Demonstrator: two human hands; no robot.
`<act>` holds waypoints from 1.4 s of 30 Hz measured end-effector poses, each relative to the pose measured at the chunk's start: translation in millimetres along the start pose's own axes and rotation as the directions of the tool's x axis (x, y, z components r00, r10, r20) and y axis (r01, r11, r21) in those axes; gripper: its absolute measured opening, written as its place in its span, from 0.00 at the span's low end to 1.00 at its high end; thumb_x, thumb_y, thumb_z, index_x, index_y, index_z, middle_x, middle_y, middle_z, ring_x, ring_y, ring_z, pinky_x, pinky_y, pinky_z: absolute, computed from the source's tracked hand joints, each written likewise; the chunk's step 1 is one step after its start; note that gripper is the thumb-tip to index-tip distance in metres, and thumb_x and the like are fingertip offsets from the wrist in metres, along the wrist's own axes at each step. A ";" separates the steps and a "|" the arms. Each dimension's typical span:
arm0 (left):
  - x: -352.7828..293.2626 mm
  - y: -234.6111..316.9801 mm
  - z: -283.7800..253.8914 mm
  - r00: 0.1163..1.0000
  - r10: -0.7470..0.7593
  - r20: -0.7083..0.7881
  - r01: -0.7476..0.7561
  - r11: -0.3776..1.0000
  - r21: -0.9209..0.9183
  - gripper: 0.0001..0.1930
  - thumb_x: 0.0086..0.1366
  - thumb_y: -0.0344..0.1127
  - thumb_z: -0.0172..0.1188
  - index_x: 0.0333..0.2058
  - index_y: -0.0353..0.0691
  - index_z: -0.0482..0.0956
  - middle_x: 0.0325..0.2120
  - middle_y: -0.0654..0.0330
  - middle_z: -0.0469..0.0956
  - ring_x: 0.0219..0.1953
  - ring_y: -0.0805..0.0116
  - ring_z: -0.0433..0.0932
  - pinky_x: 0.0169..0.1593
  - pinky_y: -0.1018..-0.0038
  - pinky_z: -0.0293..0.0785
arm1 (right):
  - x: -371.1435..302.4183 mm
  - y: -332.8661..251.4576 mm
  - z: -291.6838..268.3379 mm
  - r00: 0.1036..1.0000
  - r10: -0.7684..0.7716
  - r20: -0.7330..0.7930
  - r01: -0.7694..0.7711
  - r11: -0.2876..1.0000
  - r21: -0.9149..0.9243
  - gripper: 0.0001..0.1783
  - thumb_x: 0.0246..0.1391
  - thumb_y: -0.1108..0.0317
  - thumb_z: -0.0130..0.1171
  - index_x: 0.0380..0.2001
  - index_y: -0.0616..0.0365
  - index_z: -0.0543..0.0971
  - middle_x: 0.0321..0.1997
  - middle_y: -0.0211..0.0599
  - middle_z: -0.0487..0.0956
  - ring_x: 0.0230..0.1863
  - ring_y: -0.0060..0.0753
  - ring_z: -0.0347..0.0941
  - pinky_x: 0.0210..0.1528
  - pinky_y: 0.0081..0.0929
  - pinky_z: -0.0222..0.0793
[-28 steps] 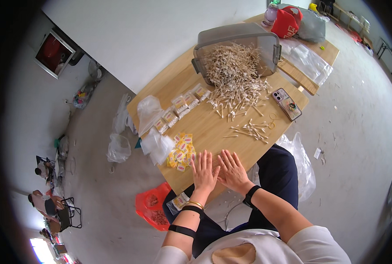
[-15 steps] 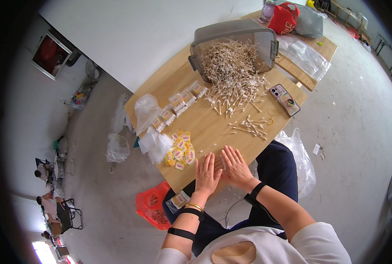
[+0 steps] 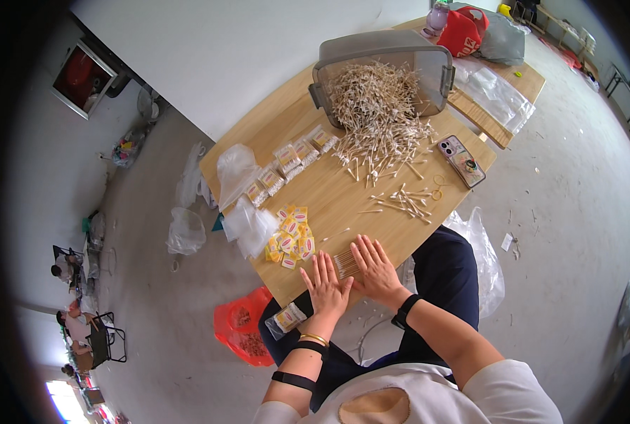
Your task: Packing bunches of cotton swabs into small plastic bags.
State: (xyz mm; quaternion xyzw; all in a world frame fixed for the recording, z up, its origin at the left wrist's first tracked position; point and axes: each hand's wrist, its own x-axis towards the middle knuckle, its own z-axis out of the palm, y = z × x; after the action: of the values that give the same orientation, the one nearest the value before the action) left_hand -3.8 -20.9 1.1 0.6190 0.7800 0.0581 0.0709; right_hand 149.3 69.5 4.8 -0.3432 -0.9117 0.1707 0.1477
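Observation:
A neat row of cotton swabs [image 3: 345, 263] lies side by side near the table's front edge. My left hand [image 3: 327, 288] rests flat at its left side, fingers stretched out, and my right hand [image 3: 378, 270] lies flat at its right side, fingers out and partly over the swabs. Neither hand grips anything. One single swab [image 3: 335, 234] lies just beyond the row. Left of it is a heap of small yellow-and-white cards [image 3: 292, 237]. Farther right lies a loose bunch of swabs [image 3: 407, 203], beside a yellow ring-shaped thing [image 3: 438, 187].
A grey plastic bin [image 3: 371, 48] tipped on its side spills a big pile of swabs [image 3: 375, 102]. Filled swab packs [image 3: 287, 157] line up beside clear bags [image 3: 250, 225]. A phone [image 3: 461, 161] lies at right. One pack [image 3: 287, 318] sits on my lap, near a red bag [image 3: 244, 328].
My left hand has shifted left, away from the row, uncovering more of the swabs. The single swab now shows more fully beyond it. My right hand has barely moved.

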 end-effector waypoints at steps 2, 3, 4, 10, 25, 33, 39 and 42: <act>2.0 3.8 4.2 1.000 -0.019 -0.022 0.017 0.999 -0.050 0.48 0.72 0.68 0.30 0.73 0.30 0.43 0.76 0.47 0.41 0.78 0.52 0.35 0.74 0.41 0.24 | 1.4 -1.1 7.7 1.000 0.002 -0.001 -0.002 1.000 -0.019 0.50 0.56 0.43 0.56 0.72 0.65 0.55 0.78 0.54 0.51 0.81 0.50 0.41 0.80 0.47 0.35; 1.8 3.5 5.9 1.000 -0.020 -0.019 0.019 0.998 -0.053 0.48 0.72 0.68 0.30 0.73 0.30 0.43 0.76 0.47 0.41 0.78 0.52 0.35 0.74 0.41 0.24 | 2.7 -3.0 10.0 1.000 -0.007 -0.005 0.006 0.999 -0.034 0.50 0.56 0.43 0.55 0.72 0.64 0.55 0.78 0.55 0.51 0.81 0.51 0.41 0.80 0.47 0.35; 1.6 3.1 7.3 1.000 -0.018 -0.026 0.016 0.997 -0.070 0.48 0.72 0.68 0.30 0.73 0.30 0.42 0.76 0.47 0.41 0.78 0.52 0.35 0.74 0.41 0.23 | 3.0 -3.8 11.2 1.000 -0.016 -0.009 0.015 0.999 -0.050 0.49 0.57 0.43 0.55 0.72 0.64 0.55 0.78 0.55 0.50 0.81 0.52 0.41 0.80 0.48 0.35; 1.5 6.1 1.8 0.999 -0.033 0.027 0.034 0.998 -0.043 0.47 0.73 0.67 0.31 0.73 0.30 0.42 0.76 0.46 0.40 0.78 0.52 0.34 0.74 0.42 0.22 | 1.3 -6.2 8.6 1.000 -0.006 0.020 0.008 0.996 -0.086 0.48 0.58 0.43 0.53 0.73 0.63 0.55 0.79 0.55 0.50 0.81 0.51 0.41 0.80 0.48 0.34; -116.4 -128.4 -20.7 0.705 -0.676 -0.213 0.522 0.699 -0.489 0.33 0.76 0.56 0.43 0.66 0.33 0.64 0.67 0.41 0.62 0.70 0.44 0.59 0.71 0.50 0.52 | 1.1 -38.3 23.3 0.988 -0.100 0.116 0.119 0.979 -0.166 0.47 0.61 0.41 0.52 0.74 0.60 0.56 0.79 0.51 0.50 0.81 0.46 0.39 0.81 0.45 0.33; -120.2 -135.4 30.1 0.523 -0.852 -0.008 0.452 0.285 -0.845 0.29 0.75 0.56 0.48 0.44 0.29 0.79 0.38 0.47 0.83 0.41 0.57 0.82 0.46 0.65 0.75 | -8.9 -87.5 49.9 0.962 -0.230 0.146 0.249 0.961 -0.122 0.44 0.61 0.44 0.52 0.73 0.57 0.57 0.80 0.48 0.50 0.81 0.45 0.40 0.81 0.45 0.33; -102.5 -117.4 31.6 0.421 -0.901 0.102 0.526 0.151 -0.837 0.34 0.74 0.61 0.47 0.27 0.31 0.77 0.20 0.55 0.79 0.24 0.65 0.79 0.30 0.66 0.75 | -7.4 -96.4 49.8 0.958 -0.251 0.139 0.264 0.960 -0.089 0.42 0.60 0.47 0.52 0.73 0.55 0.58 0.80 0.45 0.50 0.81 0.44 0.42 0.80 0.47 0.34; -99.9 -113.0 25.6 0.420 -0.875 0.239 0.491 -0.002 -0.871 0.34 0.74 0.63 0.47 0.27 0.34 0.77 0.19 0.61 0.77 0.21 0.71 0.75 0.25 0.69 0.70 | -7.6 -95.4 47.0 0.960 -0.245 0.133 0.256 0.963 -0.078 0.41 0.60 0.49 0.53 0.73 0.55 0.59 0.79 0.45 0.52 0.80 0.44 0.43 0.80 0.48 0.35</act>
State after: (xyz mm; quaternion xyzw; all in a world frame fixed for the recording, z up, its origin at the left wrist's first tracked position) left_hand -85.0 -143.8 -40.4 -0.0179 0.8260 0.5118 0.2356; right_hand 81.8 -12.8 0.8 -0.2205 -0.9622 0.1280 0.0955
